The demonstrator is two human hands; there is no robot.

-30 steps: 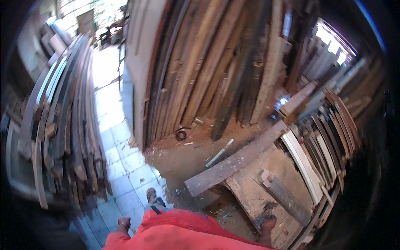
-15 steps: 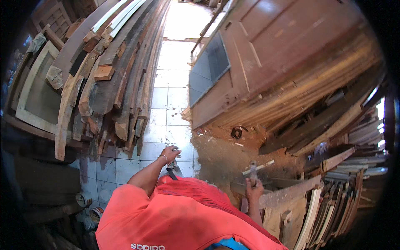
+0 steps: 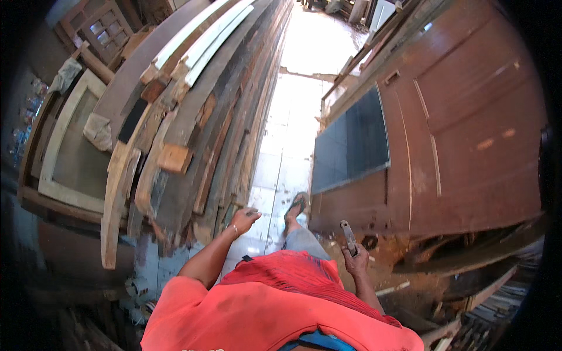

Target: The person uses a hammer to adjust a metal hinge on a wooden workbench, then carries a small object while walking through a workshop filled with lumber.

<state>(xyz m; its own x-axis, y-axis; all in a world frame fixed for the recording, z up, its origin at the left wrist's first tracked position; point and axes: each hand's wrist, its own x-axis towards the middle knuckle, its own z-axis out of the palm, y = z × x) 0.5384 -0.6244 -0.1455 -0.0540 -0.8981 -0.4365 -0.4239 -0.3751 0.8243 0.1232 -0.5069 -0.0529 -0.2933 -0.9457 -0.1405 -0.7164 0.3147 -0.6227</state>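
My left hand (image 3: pixel 246 219) is held out over the tiled floor, beside the ends of the stacked timber (image 3: pixel 196 158). Its fingers are loosely stretched, and I see nothing in them. On the right, my right hand (image 3: pixel 356 261) is closed around a grey metal hand tool (image 3: pixel 348 235) with a rounded end pointing up and away from me. Its exact kind is unclear. Just beyond the tool lies the lower edge of a large brown wooden door panel (image 3: pixel 468 146), which has a dark glass pane (image 3: pixel 354 143) set in it.
A white tiled floor (image 3: pixel 266 175) runs as a narrow aisle between timber and door panel. My sandalled foot (image 3: pixel 295 207) is on it. A framed panel (image 3: pixel 73 193) leans at the left. Wood offcuts (image 3: pixel 497 304) lie at the lower right, with sawdust nearby.
I have moved forward into the aisle, so the timber and door panel appear closer. A foot has come into view. My right hand still holds the tool, now beside the door panel.
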